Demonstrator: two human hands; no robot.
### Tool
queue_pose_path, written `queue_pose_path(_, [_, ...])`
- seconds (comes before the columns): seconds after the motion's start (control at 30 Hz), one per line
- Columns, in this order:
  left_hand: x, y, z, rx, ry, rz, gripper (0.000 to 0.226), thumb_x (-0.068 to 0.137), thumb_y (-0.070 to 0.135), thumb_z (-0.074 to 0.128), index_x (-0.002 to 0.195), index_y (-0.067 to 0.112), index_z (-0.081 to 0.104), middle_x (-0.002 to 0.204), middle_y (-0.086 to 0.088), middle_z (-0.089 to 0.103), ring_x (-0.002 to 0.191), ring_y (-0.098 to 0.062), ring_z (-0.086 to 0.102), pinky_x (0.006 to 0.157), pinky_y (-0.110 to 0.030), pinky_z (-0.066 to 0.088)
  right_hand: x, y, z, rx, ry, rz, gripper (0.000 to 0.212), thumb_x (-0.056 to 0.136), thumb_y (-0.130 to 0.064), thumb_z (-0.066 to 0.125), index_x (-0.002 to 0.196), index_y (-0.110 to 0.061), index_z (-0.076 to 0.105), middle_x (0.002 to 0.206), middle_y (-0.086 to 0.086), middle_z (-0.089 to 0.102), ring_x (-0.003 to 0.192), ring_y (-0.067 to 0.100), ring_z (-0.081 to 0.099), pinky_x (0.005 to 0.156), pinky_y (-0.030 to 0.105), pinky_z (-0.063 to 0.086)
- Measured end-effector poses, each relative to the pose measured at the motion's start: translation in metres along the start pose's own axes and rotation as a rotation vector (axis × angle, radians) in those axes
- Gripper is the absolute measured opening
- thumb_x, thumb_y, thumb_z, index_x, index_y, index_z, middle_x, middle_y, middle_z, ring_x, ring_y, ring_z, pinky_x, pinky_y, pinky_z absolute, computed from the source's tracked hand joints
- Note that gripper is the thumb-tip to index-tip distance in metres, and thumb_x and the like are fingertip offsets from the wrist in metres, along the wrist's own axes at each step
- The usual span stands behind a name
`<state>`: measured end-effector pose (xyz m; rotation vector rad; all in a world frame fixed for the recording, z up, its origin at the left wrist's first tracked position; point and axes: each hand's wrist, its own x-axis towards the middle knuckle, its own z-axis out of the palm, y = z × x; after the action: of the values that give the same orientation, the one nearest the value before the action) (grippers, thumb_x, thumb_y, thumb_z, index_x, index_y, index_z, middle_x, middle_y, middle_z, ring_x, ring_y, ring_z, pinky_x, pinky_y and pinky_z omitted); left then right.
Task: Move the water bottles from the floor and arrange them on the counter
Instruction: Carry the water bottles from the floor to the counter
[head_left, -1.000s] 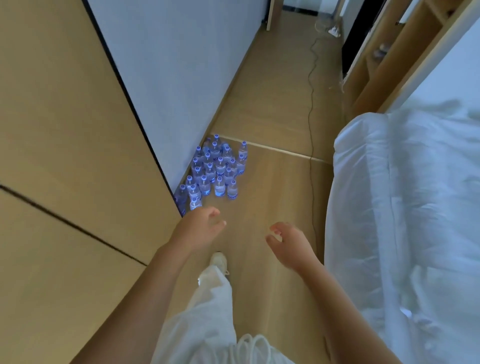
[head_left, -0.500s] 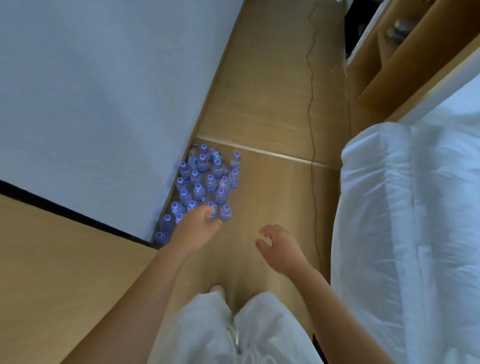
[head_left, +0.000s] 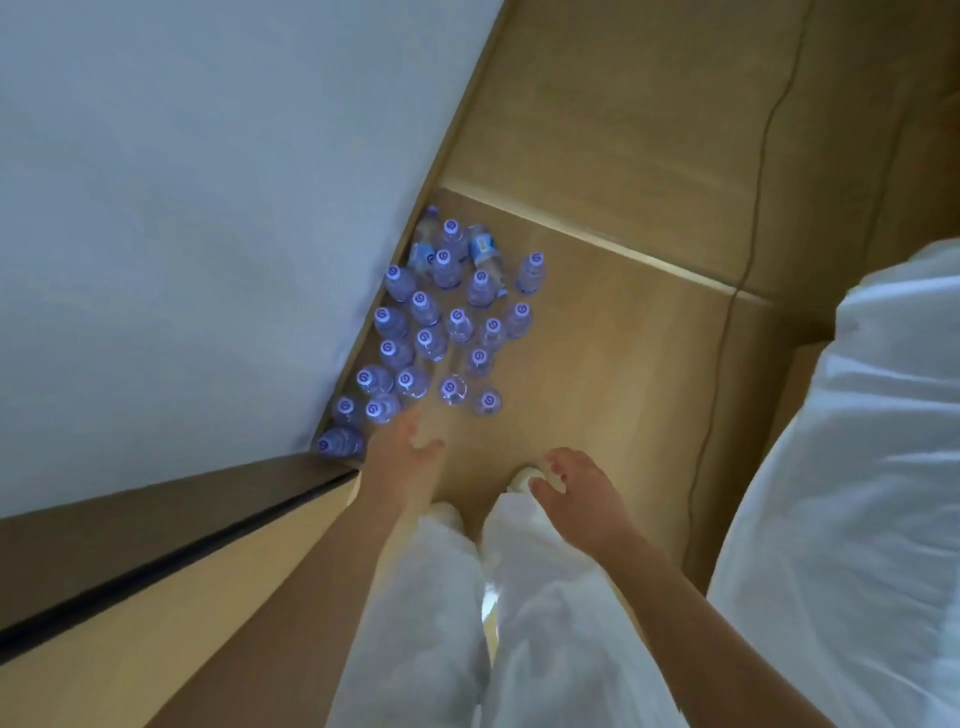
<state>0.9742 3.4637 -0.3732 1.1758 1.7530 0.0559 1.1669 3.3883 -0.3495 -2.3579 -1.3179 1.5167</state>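
Several small clear water bottles (head_left: 431, 332) with pale caps stand clustered on the wooden floor against the white wall; a few at the far end lie on their sides. My left hand (head_left: 402, 457) reaches down with relaxed fingers, just short of the nearest bottles and holding nothing. My right hand (head_left: 576, 491) hangs empty to the right, fingers loosely curled, above my white shoe. The counter is a tan wooden surface (head_left: 130, 649) at the lower left, its dark edge running toward the bottles.
A white-covered bed (head_left: 857, 493) fills the right side. A thin black cable (head_left: 737, 280) runs along the floor beside it. The white wall (head_left: 208, 208) bounds the left. My white trouser legs (head_left: 467, 623) are below my hands.
I have stepped closer and tilted my view down, so the bottles now lie right in front of my feet. Both hands have lowered toward the floor, still empty.
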Motion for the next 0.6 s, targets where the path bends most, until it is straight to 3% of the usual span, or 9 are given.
queue_pose_path(0.13, [0.081,-0.028,0.041,0.024,-0.009,-0.101,0.048,0.082,0.021,0.066,0.125,0.005,0.050,0.120,-0.010,0.057,0.113,-0.024,0.053,0.088,-0.027,0.035,0.087,0.012,0.028,-0.055,-0.113,0.011,0.046,0.088,-0.030,0.060,0.127,-0.009,0.050,0.127,0.010,0.051,0.119,0.024,0.048,0.098,0.029,0.035])
queue_pose_path(0.33, [0.212,-0.091,0.113,0.172,-0.098,-0.171,0.069,0.079,0.023,0.071,0.138,0.008,0.038,0.137,-0.013,0.046,0.126,-0.028,0.043,0.102,-0.035,0.035,0.233,0.057,0.094,-0.174,-0.264,0.056,0.060,0.085,-0.034,0.061,0.137,-0.013,0.038,0.132,0.008,0.042,0.124,0.025,0.041,0.100,0.034,0.037])
queue_pose_path(0.43, [0.275,-0.112,0.142,0.249,-0.150,-0.087,0.073,0.074,0.022,0.073,0.136,0.011,0.038,0.133,-0.013,0.047,0.124,-0.030,0.045,0.101,-0.041,0.038,0.293,0.079,0.123,-0.201,-0.292,0.065,0.068,0.083,-0.038,0.064,0.139,-0.013,0.034,0.135,0.008,0.039,0.126,0.025,0.040,0.099,0.031,0.035])
queue_pose_path(0.6, [0.350,-0.159,0.171,0.530,-0.254,0.098,0.097,0.070,0.032,0.079,0.145,0.014,0.021,0.140,-0.016,0.036,0.130,-0.034,0.036,0.104,-0.045,0.034,0.370,0.112,0.160,-0.171,-0.217,0.028,0.080,0.072,-0.040,0.076,0.137,-0.016,0.036,0.127,0.007,0.043,0.119,0.023,0.044,0.086,0.024,0.031])
